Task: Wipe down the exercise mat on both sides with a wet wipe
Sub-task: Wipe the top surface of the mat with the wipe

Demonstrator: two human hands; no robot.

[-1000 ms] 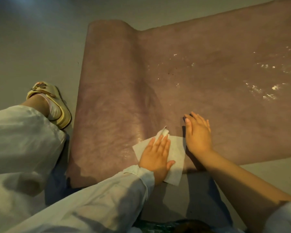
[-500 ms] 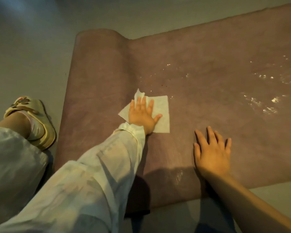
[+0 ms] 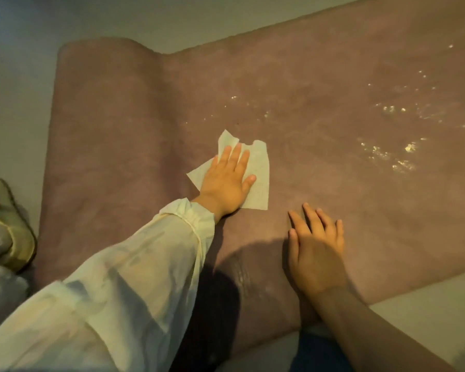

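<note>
A dusty-pink exercise mat (image 3: 320, 84) lies spread over the floor, its left end curled into a loose roll (image 3: 105, 103). My left hand (image 3: 227, 181), in a pale sleeve, presses flat on a white wet wipe (image 3: 258, 181) near the mat's middle, fingers spread over it. My right hand (image 3: 316, 248) rests flat and bare on the mat just to the right and nearer to me, holding nothing. Wet streaks glisten on the mat at the right (image 3: 392, 154).
Grey floor (image 3: 16, 76) surrounds the mat. A foot in a pale yellow sandal (image 3: 14, 237) stands on the floor beside the mat's left edge. The mat's near edge (image 3: 414, 288) runs diagonally at the lower right.
My left hand has slid the wipe from the mat's near edge away from me to its middle. My right hand stays flat on the mat.
</note>
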